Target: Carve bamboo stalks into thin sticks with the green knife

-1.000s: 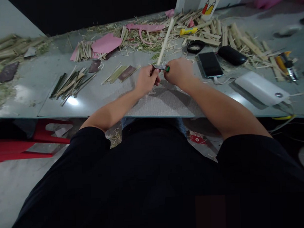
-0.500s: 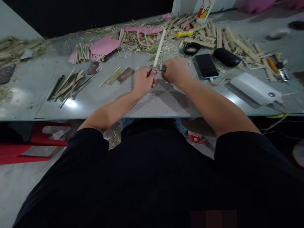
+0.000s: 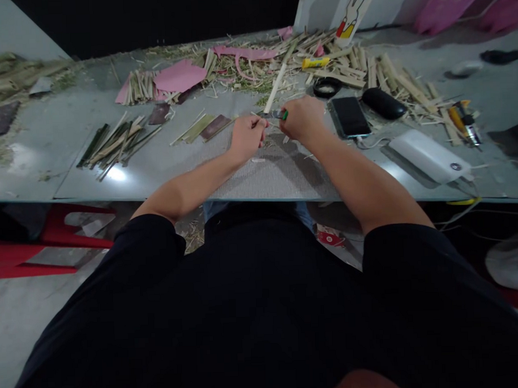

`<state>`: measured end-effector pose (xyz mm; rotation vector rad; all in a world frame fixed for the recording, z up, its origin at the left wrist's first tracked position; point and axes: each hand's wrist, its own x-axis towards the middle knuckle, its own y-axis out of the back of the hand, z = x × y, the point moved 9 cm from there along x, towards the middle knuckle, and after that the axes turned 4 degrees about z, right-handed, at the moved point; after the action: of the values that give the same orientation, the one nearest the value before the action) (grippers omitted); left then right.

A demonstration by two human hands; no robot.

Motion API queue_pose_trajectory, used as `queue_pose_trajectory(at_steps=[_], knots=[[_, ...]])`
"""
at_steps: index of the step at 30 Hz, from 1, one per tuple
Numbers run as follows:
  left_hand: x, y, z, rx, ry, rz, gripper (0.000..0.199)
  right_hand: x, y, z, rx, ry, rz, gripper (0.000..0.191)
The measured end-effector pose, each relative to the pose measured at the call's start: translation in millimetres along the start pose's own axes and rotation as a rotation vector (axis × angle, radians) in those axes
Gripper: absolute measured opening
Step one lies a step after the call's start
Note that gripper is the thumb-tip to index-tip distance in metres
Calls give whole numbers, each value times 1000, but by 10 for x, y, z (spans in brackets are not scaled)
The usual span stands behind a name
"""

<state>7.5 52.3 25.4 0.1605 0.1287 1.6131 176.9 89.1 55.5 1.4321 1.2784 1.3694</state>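
Note:
My left hand (image 3: pixel 249 132) is closed in a pinch on the near end of a pale bamboo strip (image 3: pixel 276 85), which slants away from me over the shavings. In my closed right hand (image 3: pixel 302 118) is a knife (image 3: pixel 284 114) with a green handle. Its metal blade points left and lies across the strip close to my left fingertips. Exactly where the edge meets the strip is too small to tell. Both hands are above a grey cloth-like mat (image 3: pixel 275 179) at the table's front edge.
Bamboo sticks (image 3: pixel 117 145) and sandpaper pieces (image 3: pixel 215 127) lie to the left. Behind are shavings (image 3: pixel 255 75), pink paper (image 3: pixel 180 76) and a glue stick (image 3: pixel 315 62). On the right are tape (image 3: pixel 326 87), a phone (image 3: pixel 350 116), a black case (image 3: pixel 383 103), a white power bank (image 3: pixel 430 156) and cutters (image 3: pixel 464 122).
My right hand and the knife have shifted slightly right, away from my left hand. The strip's far end has swung a little right. The view has moved slightly.

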Motion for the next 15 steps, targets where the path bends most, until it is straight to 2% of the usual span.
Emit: queue_pose_trajectory(at_steps=[2, 4, 8, 10, 11, 13, 15], knots=[[-43, 0, 4, -13, 6, -3, 54, 65, 10, 123, 45, -49, 30, 9], [-116, -19, 5, -16, -3, -30, 53, 119, 71, 411, 64, -157, 65, 4], [-260, -144, -11, 0, 9, -139, 46, 105, 251, 1200, 111, -424, 130, 33], [-279, -194, -34, -8, 54, -160, 47, 105, 290, 1431, 212, -476, 186, 32], [-278, -214, -47, -20, 81, -166, 48, 112, 315, 1491, 236, -492, 246, 29], [-269, -246, -65, -54, 117, -177, 48, 191, 256, 1445, 299, -440, 278, 26], [-264, -258, -80, -78, 139, -180, 47, 318, 112, 1201, 436, -271, 216, 33]])
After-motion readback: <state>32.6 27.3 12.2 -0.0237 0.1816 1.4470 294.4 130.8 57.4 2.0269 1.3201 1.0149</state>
